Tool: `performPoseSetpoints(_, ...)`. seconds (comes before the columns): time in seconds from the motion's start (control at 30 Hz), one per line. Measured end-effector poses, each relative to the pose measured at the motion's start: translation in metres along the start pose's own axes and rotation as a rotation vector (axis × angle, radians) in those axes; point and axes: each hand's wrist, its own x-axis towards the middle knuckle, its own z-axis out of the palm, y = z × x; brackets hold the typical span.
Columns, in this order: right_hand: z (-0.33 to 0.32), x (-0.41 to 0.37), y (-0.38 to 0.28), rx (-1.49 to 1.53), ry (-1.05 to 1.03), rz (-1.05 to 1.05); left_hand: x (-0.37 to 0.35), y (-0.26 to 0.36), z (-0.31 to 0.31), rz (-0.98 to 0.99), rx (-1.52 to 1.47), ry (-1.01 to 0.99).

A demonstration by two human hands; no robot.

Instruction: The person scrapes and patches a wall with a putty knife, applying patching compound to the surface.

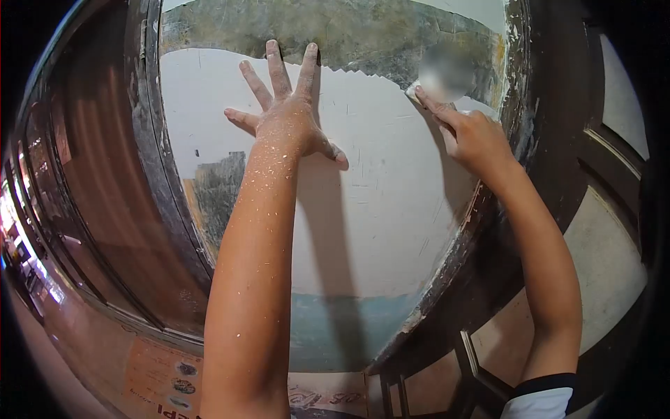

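Observation:
My left hand (289,119) rests on the upright panel with its fingers spread wide and nothing in it. Pale flecks and dust cover its back and the forearm. Beneath it is a smooth white layer (391,202), whose jagged top edge borders a rough grey-brown band (279,24). At the upper right, my right hand (474,136) is closed, its index finger stretched toward that edge. A small pale thing shows at its fingertips, against the panel; its kind is not clear. A round blurred patch hides part of the surface beside it.
A dark, chipped frame (520,77) borders the panel. Brown doors or shutters (112,174) stand at the left, and dark woodwork with pale panels (614,258) at the right. Printed cardboard (157,373) lies below. A grey patch (220,192) shows in the white layer.

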Motion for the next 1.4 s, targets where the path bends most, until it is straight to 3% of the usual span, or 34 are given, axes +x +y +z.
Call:
performPoseSetpoints(0.33,0.004,0.008,-0.003,0.024,0.062,-0.060,0.002,0.003,-0.001,-0.022,0.044,-0.008)
performPoseSetpoints(0.4,0.000,0.013,-0.009,0.008,-0.036,-0.007,0.002,0.003,0.001,-0.025,0.042,-0.003)
performPoseSetpoints(0.5,0.004,0.014,-0.011,-0.004,0.047,-0.025,0.001,0.006,0.001,-0.033,0.038,0.010)
performPoseSetpoints(1.17,0.001,0.026,-0.024,-0.027,0.091,-0.070,-0.004,0.003,-0.007,-0.031,0.031,-0.053)
performPoseSetpoints(1.4,-0.018,0.029,-0.041,0.000,-0.029,-0.016,0.000,0.003,-0.011,-0.019,0.047,-0.082)
